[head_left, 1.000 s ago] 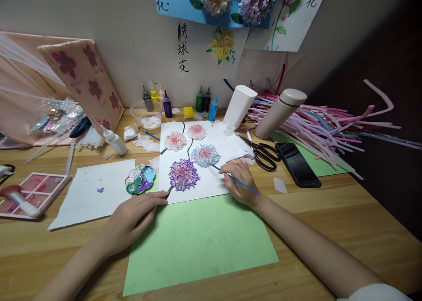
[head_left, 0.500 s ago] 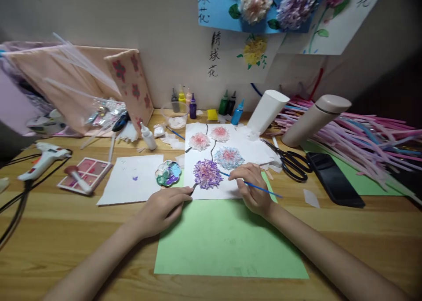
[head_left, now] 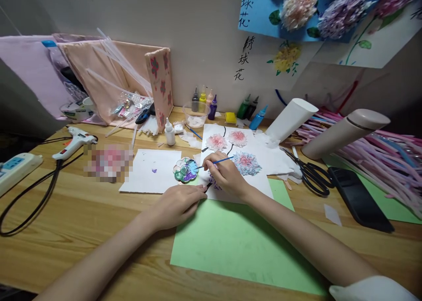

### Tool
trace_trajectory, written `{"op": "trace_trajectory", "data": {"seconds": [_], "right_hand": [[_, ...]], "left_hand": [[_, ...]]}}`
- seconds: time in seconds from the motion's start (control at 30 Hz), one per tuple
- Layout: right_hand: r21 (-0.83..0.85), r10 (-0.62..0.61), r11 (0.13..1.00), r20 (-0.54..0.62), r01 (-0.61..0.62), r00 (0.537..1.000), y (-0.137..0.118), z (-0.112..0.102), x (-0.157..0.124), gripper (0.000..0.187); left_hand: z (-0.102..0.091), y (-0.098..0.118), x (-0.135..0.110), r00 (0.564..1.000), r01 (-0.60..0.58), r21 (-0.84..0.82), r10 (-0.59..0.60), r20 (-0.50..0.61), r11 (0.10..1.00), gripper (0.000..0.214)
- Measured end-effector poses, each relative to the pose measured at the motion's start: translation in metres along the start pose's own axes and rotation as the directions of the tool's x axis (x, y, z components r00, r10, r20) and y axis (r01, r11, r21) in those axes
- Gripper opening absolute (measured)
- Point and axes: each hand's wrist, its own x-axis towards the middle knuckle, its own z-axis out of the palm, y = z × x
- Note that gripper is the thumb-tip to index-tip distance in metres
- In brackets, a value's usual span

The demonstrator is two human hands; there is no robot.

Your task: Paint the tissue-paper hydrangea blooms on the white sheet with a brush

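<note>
My right hand [head_left: 224, 175] pinches a thin blue paintbrush [head_left: 220, 161], its tip toward the small flower-shaped paint palette [head_left: 185, 170]. This hand covers the purple paper flower on the white sheet [head_left: 260, 160], where pink paper flowers [head_left: 216, 141] and a blue-pink one [head_left: 247, 162] show. My left hand [head_left: 178, 204] rests fingers down, loosely curled, on the lower left corner of that sheet, at the edge of the green paper [head_left: 244, 244].
A second white sheet [head_left: 151, 178], a glue bottle [head_left: 169, 133], paint bottles [head_left: 212, 107], a clear bowl [head_left: 196, 115], scissors [head_left: 308, 173], a black phone [head_left: 359, 198], two leaning cylinders [head_left: 343, 133], pink pipe cleaners [head_left: 392, 156], a glue gun [head_left: 74, 141] with cable, a power strip [head_left: 15, 167].
My right hand moved left across the sheet with the brush, from beside the blue-pink flower to the palette. The view swung left, bringing the glue gun and power strip in.
</note>
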Motion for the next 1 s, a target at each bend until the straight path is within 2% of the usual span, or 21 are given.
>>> {"op": "trace_trajectory", "data": {"seconds": [0.13,0.23,0.33,0.4,0.47,0.53,0.63,0.8,1.0], "right_hand": [[0.016,0.007,1.0,-0.038,-0.006,0.999,-0.003,-0.005,-0.006,0.023],[0.035,0.001,0.999,-0.212,0.007,0.977,0.004,-0.023,-0.022,0.022],[0.05,0.088,0.996,-0.434,-0.073,0.897,0.024,-0.051,-0.05,0.022],[0.089,0.193,0.981,-0.566,-0.173,0.802,0.042,-0.068,-0.072,0.021],[0.16,0.283,0.959,-0.623,-0.235,0.729,0.057,-0.078,-0.091,0.018],[0.198,0.323,0.946,-0.639,-0.256,0.698,0.067,-0.081,-0.103,0.019],[0.219,0.317,0.948,-0.619,-0.23,0.719,0.072,-0.077,-0.108,0.021],[0.275,0.332,0.937,-0.499,-0.217,0.801,0.07,-0.07,-0.106,0.019],[0.218,0.336,0.939,-0.433,-0.264,0.836,0.071,-0.072,-0.106,0.02]], "left_hand": [[0.0,-0.002,-0.001,1.0,-0.018,0.014,0.019,-0.013,1.0,0.033],[0.0,-0.005,-0.002,0.998,-0.039,0.074,0.042,-0.037,0.997,0.031],[0.0,-0.012,-0.005,0.993,-0.04,0.208,0.061,-0.097,0.977,0.029],[0.002,-0.017,-0.007,0.985,-0.029,0.301,0.078,-0.151,0.953,0.029],[0.005,-0.021,-0.008,0.967,-0.024,0.365,0.115,-0.228,0.931,0.028],[0.009,-0.021,-0.006,0.944,-0.038,0.382,0.159,-0.291,0.924,0.027],[0.016,-0.015,-0.002,0.933,-0.114,0.328,0.214,-0.288,0.938,0.03],[0.02,-0.003,0.004,0.947,-0.271,0.199,0.298,-0.123,0.942,0.037],[0.012,0.0,0.007,0.949,-0.284,0.143,0.299,-0.099,0.948,0.036]]}}
